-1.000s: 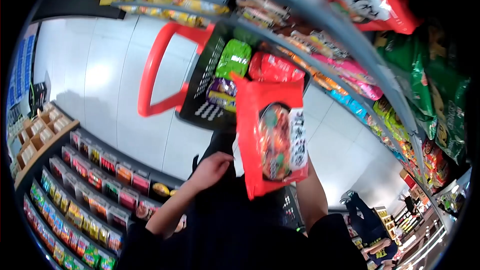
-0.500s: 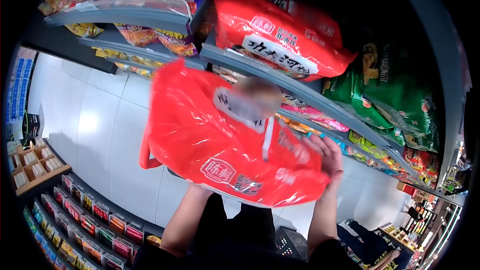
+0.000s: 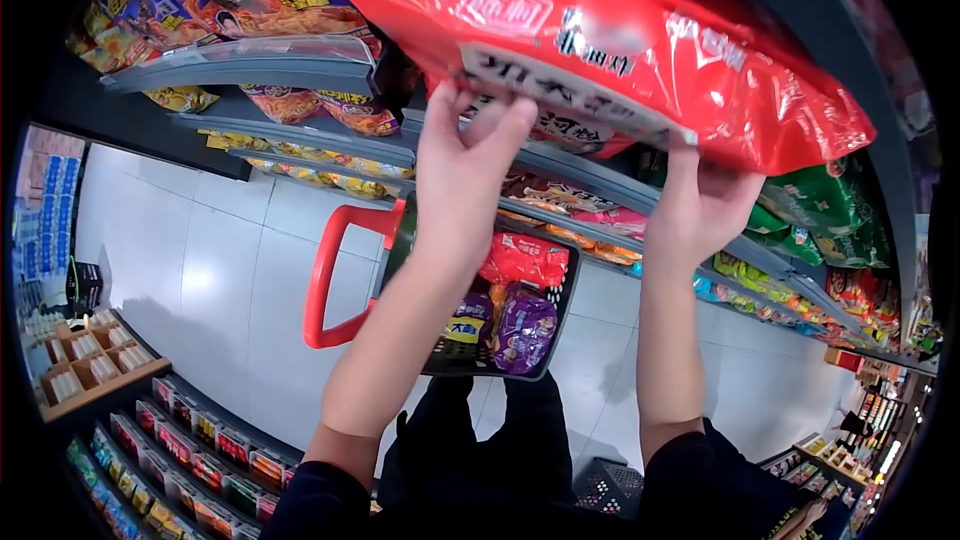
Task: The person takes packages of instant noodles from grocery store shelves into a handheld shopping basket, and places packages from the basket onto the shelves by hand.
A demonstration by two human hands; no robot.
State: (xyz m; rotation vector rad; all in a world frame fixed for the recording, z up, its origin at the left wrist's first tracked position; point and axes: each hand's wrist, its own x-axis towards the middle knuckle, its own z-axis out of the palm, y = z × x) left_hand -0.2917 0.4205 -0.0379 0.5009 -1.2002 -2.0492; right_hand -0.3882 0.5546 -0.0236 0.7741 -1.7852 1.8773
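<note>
A large red plastic bag of noodles (image 3: 640, 50) with a white label and black lettering is held up at the top of the view, level with a shelf. My left hand (image 3: 470, 155) grips its lower edge on the left, thumb near the label. At the lower right edge, my right hand (image 3: 700, 200) is closed on the same bag, its fingers partly hidden underneath. Part of another red bag (image 3: 580, 132) shows behind it on the shelf. Below my arms stands a dark shopping basket (image 3: 562, 325) holding a red packet (image 3: 525, 260) and purple packets (image 3: 526, 328).
The basket's red handle (image 3: 322, 275) sticks out to the left. Snack shelves (image 3: 240, 62) run along the far side, with green bags (image 3: 825, 210) at right. Racks of small packets (image 3: 190, 440) stand lower left. Another person's hand (image 3: 815, 510) shows lower right.
The red bag has moved up and away from me to the shelf, uncovering the basket. My left hand, mostly hidden under the bag before, now shows at its lower edge.
</note>
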